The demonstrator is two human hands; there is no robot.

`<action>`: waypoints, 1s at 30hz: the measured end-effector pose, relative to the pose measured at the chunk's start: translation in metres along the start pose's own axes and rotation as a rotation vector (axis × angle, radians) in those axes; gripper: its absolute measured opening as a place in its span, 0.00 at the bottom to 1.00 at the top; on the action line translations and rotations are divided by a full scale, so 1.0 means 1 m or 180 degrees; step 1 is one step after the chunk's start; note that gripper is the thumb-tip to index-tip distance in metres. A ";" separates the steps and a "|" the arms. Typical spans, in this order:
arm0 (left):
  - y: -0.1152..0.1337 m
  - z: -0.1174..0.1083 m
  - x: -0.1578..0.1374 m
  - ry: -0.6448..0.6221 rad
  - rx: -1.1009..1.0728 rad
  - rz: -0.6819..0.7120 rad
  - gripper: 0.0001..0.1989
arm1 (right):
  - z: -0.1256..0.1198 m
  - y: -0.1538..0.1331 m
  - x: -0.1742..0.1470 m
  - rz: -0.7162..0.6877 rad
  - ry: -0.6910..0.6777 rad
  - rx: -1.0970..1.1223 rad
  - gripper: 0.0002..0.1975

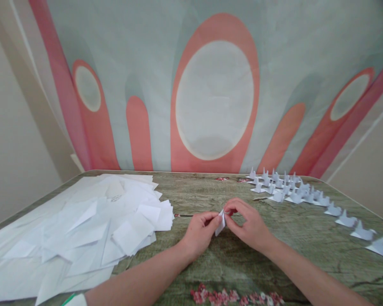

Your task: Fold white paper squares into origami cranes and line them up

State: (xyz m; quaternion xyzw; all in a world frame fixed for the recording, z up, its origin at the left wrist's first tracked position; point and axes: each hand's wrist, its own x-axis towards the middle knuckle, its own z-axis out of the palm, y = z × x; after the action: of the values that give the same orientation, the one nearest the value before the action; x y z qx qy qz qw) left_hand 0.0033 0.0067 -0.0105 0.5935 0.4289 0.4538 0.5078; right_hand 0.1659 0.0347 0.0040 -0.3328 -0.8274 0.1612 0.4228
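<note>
A small folded piece of white paper [220, 225] is held up between both hands, above the middle of the table. My left hand [200, 231] pinches its left side between thumb and fingers. From the right, my right hand [247, 223] has its thumb and forefinger closed at the paper's upper edge. The folds between the fingertips are too small to make out. Off to the right stand several folded white paper birds [296, 195] in rows, the closest one [381, 246] near the table's right edge.
Loose white paper sheets and squares [83, 229] are heaped over the table's left side. The wood-patterned tabletop [191, 276] has printed pink flowers. Behind it hangs a backdrop [159, 85] with coral shapes, meeting the table's far edge.
</note>
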 end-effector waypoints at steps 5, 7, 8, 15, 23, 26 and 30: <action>0.000 0.000 0.000 -0.0028 0.0014 -0.0001 0.16 | -0.002 -0.004 0.001 0.0173 -0.0229 0.0316 0.06; 0.001 0.000 0.000 0.0006 -0.0016 -0.0040 0.16 | -0.003 -0.004 0.002 0.0205 -0.0232 0.0341 0.06; 0.002 0.000 0.000 0.0020 -0.0035 -0.0057 0.16 | -0.004 -0.004 0.002 0.0201 -0.0231 0.0337 0.06; 0.000 0.000 0.002 0.0149 -0.0149 -0.0086 0.17 | -0.004 -0.001 0.003 -0.0094 -0.0057 0.0072 0.05; -0.001 -0.001 0.001 0.0121 -0.0117 -0.0013 0.18 | 0.002 0.005 -0.004 -0.0488 0.0338 -0.0773 0.04; -0.001 -0.001 0.000 0.0159 -0.0211 -0.0024 0.17 | 0.006 0.004 -0.005 -0.0508 0.0432 -0.0830 0.04; 0.000 -0.001 0.000 0.0290 -0.0304 -0.0065 0.17 | 0.009 -0.001 -0.007 -0.0383 0.0397 -0.0734 0.04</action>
State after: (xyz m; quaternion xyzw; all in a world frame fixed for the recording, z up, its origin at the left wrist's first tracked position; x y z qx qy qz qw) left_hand 0.0023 0.0069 -0.0106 0.5430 0.4355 0.4952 0.5200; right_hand 0.1614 0.0293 -0.0046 -0.3383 -0.8310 0.0184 0.4412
